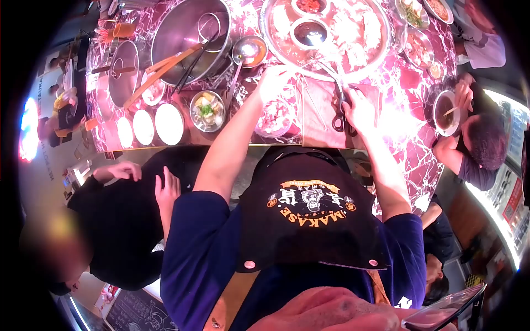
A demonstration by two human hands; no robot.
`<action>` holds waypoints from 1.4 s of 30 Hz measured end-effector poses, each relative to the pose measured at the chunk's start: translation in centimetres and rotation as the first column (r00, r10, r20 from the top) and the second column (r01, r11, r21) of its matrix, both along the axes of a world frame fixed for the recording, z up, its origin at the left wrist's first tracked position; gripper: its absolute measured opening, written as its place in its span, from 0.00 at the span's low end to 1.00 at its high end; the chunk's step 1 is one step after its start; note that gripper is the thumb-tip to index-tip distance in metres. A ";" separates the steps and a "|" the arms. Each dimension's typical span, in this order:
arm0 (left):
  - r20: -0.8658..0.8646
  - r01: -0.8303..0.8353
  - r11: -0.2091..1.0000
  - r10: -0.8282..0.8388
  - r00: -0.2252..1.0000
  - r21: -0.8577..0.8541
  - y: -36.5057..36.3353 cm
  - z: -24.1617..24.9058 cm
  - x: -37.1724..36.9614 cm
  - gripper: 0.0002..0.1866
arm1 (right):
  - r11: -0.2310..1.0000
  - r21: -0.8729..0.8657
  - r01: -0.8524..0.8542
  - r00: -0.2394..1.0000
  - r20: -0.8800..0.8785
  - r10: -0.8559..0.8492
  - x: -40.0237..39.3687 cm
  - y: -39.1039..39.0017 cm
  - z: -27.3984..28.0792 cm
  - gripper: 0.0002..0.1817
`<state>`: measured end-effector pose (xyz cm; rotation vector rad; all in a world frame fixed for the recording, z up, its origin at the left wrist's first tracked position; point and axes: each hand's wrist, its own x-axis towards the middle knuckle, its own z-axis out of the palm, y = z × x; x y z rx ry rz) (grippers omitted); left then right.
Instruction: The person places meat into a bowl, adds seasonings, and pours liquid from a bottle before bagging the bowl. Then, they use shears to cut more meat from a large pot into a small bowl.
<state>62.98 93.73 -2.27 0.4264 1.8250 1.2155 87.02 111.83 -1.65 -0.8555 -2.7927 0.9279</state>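
Observation:
My right hand (359,109) is closed on a pair of scissors (339,103) with black handles. Their metal blades point up toward the large round tray of meat (267,34). My left hand (275,78) is at the near left rim of that tray, fingers pinched together. Glare washes out its fingertips, so whatever they hold cannot be made out. Below it stands a bowl of pinkish chopped pieces (275,118). Between my forearms a flat reddish board (323,129) lies at the table edge. Sauce bowls (310,33) sit inside the tray.
At left stand a big metal pot (165,38) with wooden tongs (160,71), a ladle bowl (249,51), a bowl with green garnish (207,110) and several white bowls (169,124). A person (127,220) is close on my left; another (483,132) holds a bowl (445,113) at right.

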 end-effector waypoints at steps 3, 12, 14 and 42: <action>0.040 -0.035 0.999 0.034 0.999 0.036 -0.4 -0.8 0.0 0.12 | 0.999 0.011 -0.041 0.999 0.036 0.041 1.2 1.2 0.6 0.22; 0.132 -0.150 0.986 0.139 0.981 0.073 -0.8 -0.3 0.1 0.13 | 0.997 0.022 -0.078 0.973 0.221 0.072 -1.1 2.2 5.9 0.27; 0.283 -0.209 0.975 0.179 0.942 0.080 -0.7 0.8 0.6 0.13 | 0.994 0.025 -0.108 0.987 0.119 0.104 -1.7 2.4 3.2 0.27; -0.377 -0.344 0.933 0.356 0.855 0.102 -21.4 1.5 14.8 0.13 | 0.684 0.138 -0.716 0.668 0.417 0.616 -4.7 -11.1 14.7 0.26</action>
